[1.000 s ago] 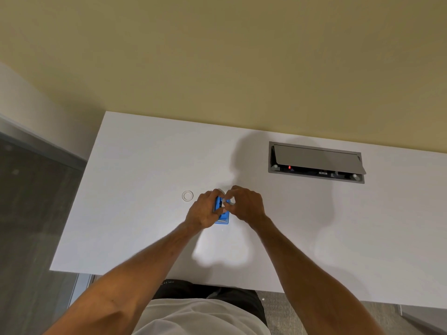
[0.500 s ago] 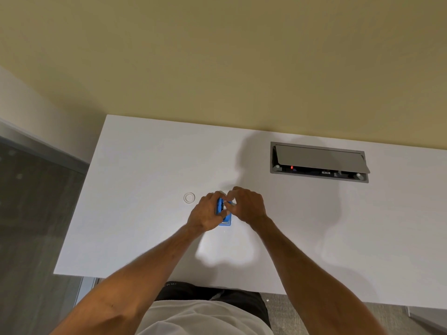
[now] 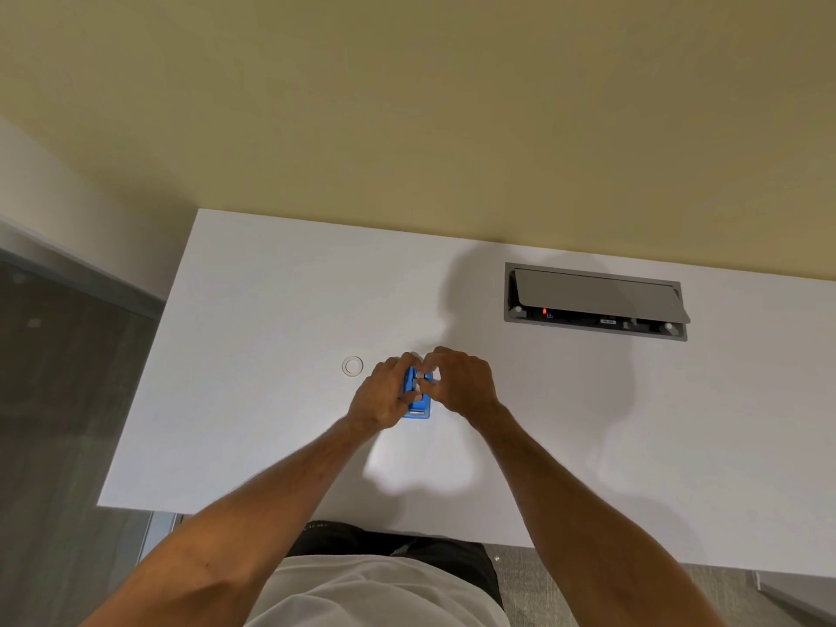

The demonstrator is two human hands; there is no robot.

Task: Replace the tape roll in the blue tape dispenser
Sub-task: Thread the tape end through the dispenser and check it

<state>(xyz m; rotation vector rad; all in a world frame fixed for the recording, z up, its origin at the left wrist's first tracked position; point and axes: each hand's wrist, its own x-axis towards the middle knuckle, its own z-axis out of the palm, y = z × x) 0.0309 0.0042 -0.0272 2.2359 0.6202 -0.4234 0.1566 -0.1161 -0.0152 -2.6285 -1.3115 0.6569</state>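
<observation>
The blue tape dispenser (image 3: 418, 407) stands on the white desk (image 3: 253, 400), mostly covered by both hands. My left hand (image 3: 382, 398) wraps its left side. My right hand (image 3: 459, 384) pinches something small and pale at the dispenser's top, probably the tape roll or its core (image 3: 420, 382); too little of it shows to tell which. A small clear ring, a tape roll or empty core (image 3: 352, 366), lies flat on the desk just left of my left hand.
A grey cable box (image 3: 595, 303) with its lid raised is set into the desk at the back right. The yellow wall runs behind the desk. The desk's left edge and dark floor lie to the left.
Both hands stay on the dispenser with only slight finger shifts. The view has drifted a little.
</observation>
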